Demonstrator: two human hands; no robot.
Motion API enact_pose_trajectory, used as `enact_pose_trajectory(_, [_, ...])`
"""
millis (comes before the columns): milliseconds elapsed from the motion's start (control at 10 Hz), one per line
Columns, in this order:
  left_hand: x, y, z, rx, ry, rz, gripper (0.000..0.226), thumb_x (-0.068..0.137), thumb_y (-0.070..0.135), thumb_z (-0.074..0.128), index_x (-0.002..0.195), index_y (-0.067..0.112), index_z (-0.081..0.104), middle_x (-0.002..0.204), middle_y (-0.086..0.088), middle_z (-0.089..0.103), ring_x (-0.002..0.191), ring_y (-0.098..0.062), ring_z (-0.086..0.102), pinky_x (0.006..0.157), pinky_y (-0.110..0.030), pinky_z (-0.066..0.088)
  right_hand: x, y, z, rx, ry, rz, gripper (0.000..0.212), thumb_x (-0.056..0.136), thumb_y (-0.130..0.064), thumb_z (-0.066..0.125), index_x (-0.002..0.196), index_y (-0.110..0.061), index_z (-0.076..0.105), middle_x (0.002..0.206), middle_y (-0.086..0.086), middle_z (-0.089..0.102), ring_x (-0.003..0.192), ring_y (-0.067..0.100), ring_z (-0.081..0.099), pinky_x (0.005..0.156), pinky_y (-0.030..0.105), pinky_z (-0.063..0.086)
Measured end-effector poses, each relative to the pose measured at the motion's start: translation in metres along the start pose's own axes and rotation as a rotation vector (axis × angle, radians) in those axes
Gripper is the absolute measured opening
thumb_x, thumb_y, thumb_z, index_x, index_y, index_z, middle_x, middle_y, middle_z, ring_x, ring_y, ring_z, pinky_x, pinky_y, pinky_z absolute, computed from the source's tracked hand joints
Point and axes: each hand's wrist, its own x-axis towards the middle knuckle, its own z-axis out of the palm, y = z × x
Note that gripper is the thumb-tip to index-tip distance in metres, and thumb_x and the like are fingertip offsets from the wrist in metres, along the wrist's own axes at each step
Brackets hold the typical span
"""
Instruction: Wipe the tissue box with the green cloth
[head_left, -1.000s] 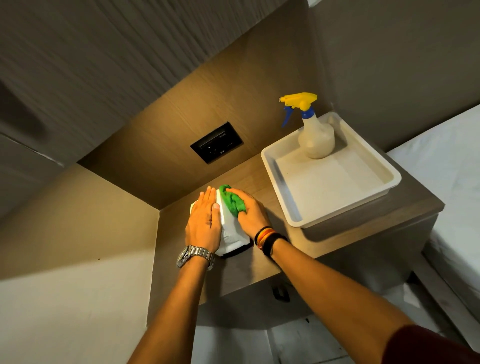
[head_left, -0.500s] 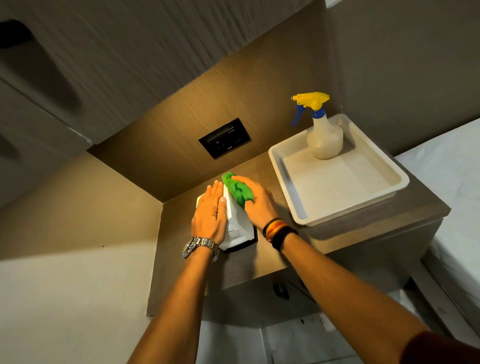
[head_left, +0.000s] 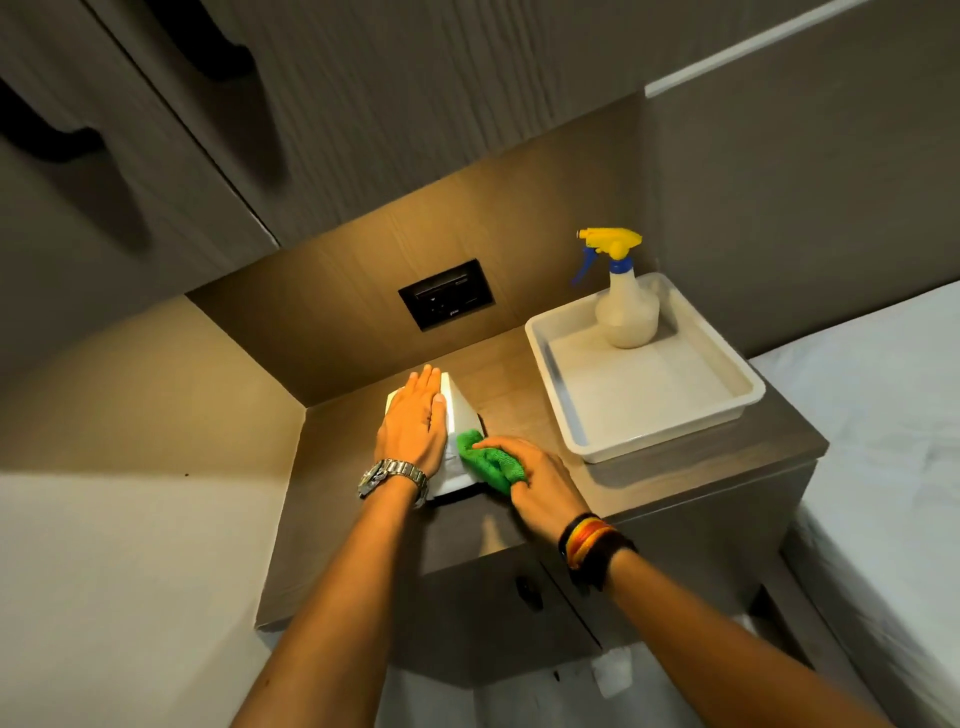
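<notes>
Wiping is underway: right hand fingers clench the green cloth against the tissue box side; left hand lies flat on top.

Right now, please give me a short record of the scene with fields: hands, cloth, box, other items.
left hand: flat on top of the tissue box, steadying it
right hand: presses the green cloth against the box's right side, near its front end
tissue box: white, on the wooden bedside cabinet
spray bottle: upright in the white tray, yellow trigger head
wall socket: black, behind the box
</notes>
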Motion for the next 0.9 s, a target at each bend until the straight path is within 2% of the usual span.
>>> enact_pose_trajectory(100, [0.002,0.003,-0.001,0.021,-0.041,0.005,0.051,0.109,0.027,0.028,0.158,0.015,0.026,0.166,-0.002,0.023,0.153,-0.017,0.017,0.123,-0.033,0.010,0.000,-0.005,-0.033,-0.056,0.085,-0.035,0.075,0.073,0.019,0.041,0.125,-0.030,0.064,0.138,-0.004,0.058,0.121,0.007,0.049,0.104,0.019,0.042])
enact_pose_trajectory(200, [0.003,0.012,-0.005,0.066,-0.066,-0.007,0.053,0.109,0.027,0.026,0.159,0.012,0.020,0.167,-0.005,0.016,0.155,-0.021,0.010,0.123,-0.034,0.003,0.023,-0.014,-0.079,-0.185,0.205,-0.094,0.073,0.076,0.019,0.043,0.131,-0.025,0.061,0.143,-0.001,0.056,0.128,0.010,0.048,0.112,0.024,0.035])
enact_pose_trajectory(300, [0.008,0.040,0.001,0.106,0.012,0.053,0.054,0.108,0.027,0.027,0.159,0.010,0.020,0.167,-0.006,0.015,0.155,-0.023,0.008,0.124,-0.035,0.000,0.052,-0.011,-0.123,-0.393,0.266,-0.139,0.071,0.074,0.019,0.042,0.129,-0.020,0.063,0.138,0.003,0.060,0.129,0.021,0.052,0.112,0.022,0.031])
enact_pose_trajectory(400, [0.008,0.088,0.025,0.058,-0.033,0.122,0.055,0.108,0.026,0.029,0.159,0.009,0.020,0.167,-0.009,0.014,0.155,-0.025,0.006,0.123,-0.035,-0.002,0.078,0.011,-0.156,-0.665,0.214,-0.092,0.057,0.085,0.011,0.046,0.131,-0.020,0.061,0.142,0.006,0.057,0.130,0.031,0.050,0.113,0.040,0.038])
enact_pose_trajectory(500, [-0.001,0.131,0.068,0.037,-0.147,0.114,0.057,0.108,0.029,0.025,0.160,0.009,0.014,0.168,-0.008,0.008,0.155,-0.024,0.002,0.123,-0.035,-0.004,0.094,0.041,-0.169,-0.861,0.092,-0.005,0.042,0.093,-0.004,0.051,0.131,-0.021,0.059,0.139,0.006,0.056,0.125,0.034,0.051,0.104,0.043,0.044])
enact_pose_trajectory(600, [-0.009,0.150,0.105,0.048,-0.221,0.052,0.057,0.108,0.031,0.023,0.161,0.010,0.015,0.169,-0.007,0.004,0.155,-0.024,-0.002,0.123,-0.035,-0.004,0.103,0.063,-0.168,-0.884,-0.125,0.202,0.047,0.093,-0.026,0.056,0.139,-0.021,0.049,0.150,0.011,0.043,0.139,0.040,0.036,0.112,0.048,0.035])
enact_pose_trajectory(700, [-0.007,0.148,0.122,0.028,-0.198,0.013,0.058,0.108,0.033,0.023,0.161,0.011,0.013,0.169,-0.004,-0.002,0.155,-0.021,-0.008,0.122,-0.033,-0.007,0.113,0.073,-0.162,-0.990,-0.407,0.407,0.097,0.081,-0.057,0.058,0.157,-0.026,0.006,0.167,0.004,-0.009,0.151,0.039,-0.011,0.119,0.059,0.003])
enact_pose_trajectory(800, [-0.005,0.142,0.114,0.060,-0.221,0.055,0.060,0.108,0.037,0.021,0.161,0.013,0.005,0.168,-0.006,-0.010,0.154,-0.021,-0.013,0.120,-0.032,-0.012,0.114,0.069,-0.158,-1.053,-0.447,0.447,0.113,0.074,-0.088,0.033,0.157,-0.025,-0.010,0.165,0.006,-0.022,0.150,0.038,-0.019,0.119,0.060,-0.005])
enact_pose_trajectory(900, [-0.009,0.144,0.097,0.061,-0.130,0.093,0.060,0.109,0.037,0.021,0.161,0.012,0.003,0.168,-0.008,-0.011,0.153,-0.020,-0.017,0.119,-0.031,-0.016,0.104,0.065,-0.155,-0.951,-0.311,0.360,0.092,0.088,-0.076,0.023,0.158,-0.025,-0.005,0.166,0.004,-0.017,0.151,0.034,-0.017,0.117,0.062,-0.007])
